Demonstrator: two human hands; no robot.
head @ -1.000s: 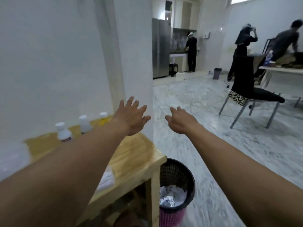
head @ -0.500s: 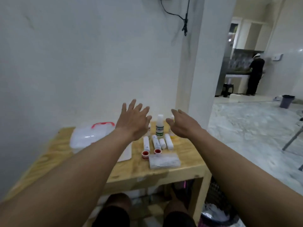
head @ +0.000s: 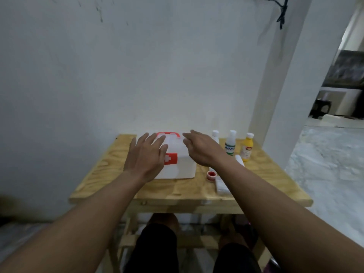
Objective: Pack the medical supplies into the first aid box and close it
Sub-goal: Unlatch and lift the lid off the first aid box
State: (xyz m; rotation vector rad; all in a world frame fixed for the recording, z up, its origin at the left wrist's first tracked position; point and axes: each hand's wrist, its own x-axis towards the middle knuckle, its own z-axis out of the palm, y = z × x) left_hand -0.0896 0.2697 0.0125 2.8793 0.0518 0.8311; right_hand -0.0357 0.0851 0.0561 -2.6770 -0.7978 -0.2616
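The left hand [head: 146, 155] hovers spread, fingers splayed, over the left side of the first aid box [head: 178, 164], holding nothing; whether it touches the lid I cannot tell. The box sits shut on the wooden desk [head: 110, 166], its red handle [head: 168, 134] on top and red latch [head: 170, 158] facing the person. The right hand [head: 202, 149], also spread and empty, reaches over the box's right side. Further right stand three bottles [head: 230, 143], with a red-capped roll [head: 211, 175] and a clear packet [head: 221, 186] nearer the edge. The step in hand is probably opening the box: steady it with one hand, release the latch first, then lift the lid fully clear.
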